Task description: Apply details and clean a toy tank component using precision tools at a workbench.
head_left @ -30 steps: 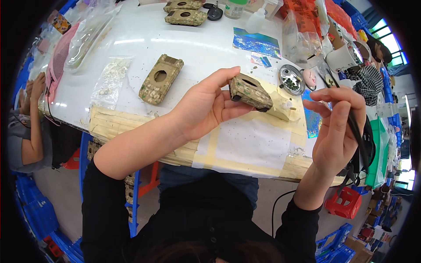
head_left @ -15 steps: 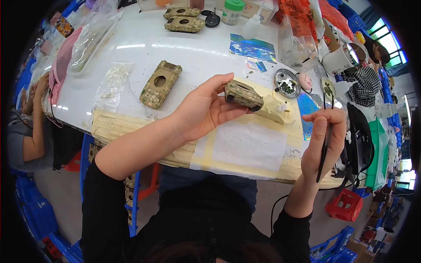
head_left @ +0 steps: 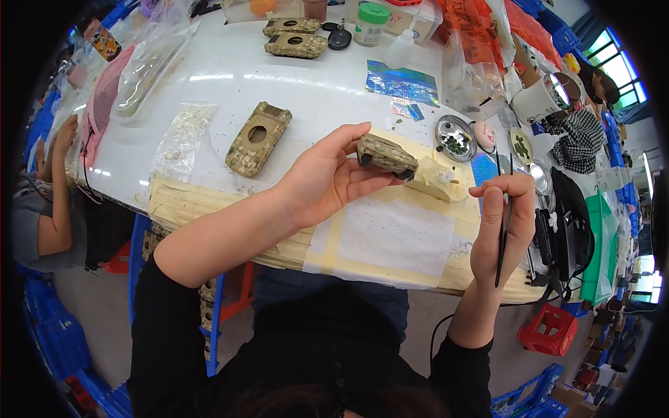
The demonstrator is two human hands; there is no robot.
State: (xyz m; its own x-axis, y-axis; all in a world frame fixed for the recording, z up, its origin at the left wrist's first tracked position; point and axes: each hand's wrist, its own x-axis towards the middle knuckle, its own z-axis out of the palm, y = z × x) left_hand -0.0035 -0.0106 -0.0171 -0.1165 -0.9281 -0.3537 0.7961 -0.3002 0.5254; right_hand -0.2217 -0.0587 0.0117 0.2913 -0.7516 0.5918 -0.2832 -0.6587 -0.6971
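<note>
My left hand (head_left: 334, 171) is closed round a camouflage-painted model tank hull (head_left: 387, 156), held tilted above the table's taped front part. My right hand (head_left: 503, 219) grips a pair of black tweezers (head_left: 504, 233), tips up, apart from the hull and to its right. Whether anything sits between the tips is too small to tell. Just beyond the hull stands a block wrapped in cream tape (head_left: 440, 179) with a small nozzle-like tip on it. A round metal dish (head_left: 456, 136) with small dark green parts lies farther back, beside an oval plate (head_left: 520, 145) of green pieces.
Another camouflage hull (head_left: 258, 138) lies left of my hands, and two more (head_left: 295, 46) sit at the back. White paper (head_left: 394, 240) is taped to the front edge. A green-lidded jar (head_left: 371, 24) stands far back. Another person's arm (head_left: 59, 202) rests at the left.
My right hand with the tweezers has moved a little left, toward the hull. My left hand and the hull have hardly moved.
</note>
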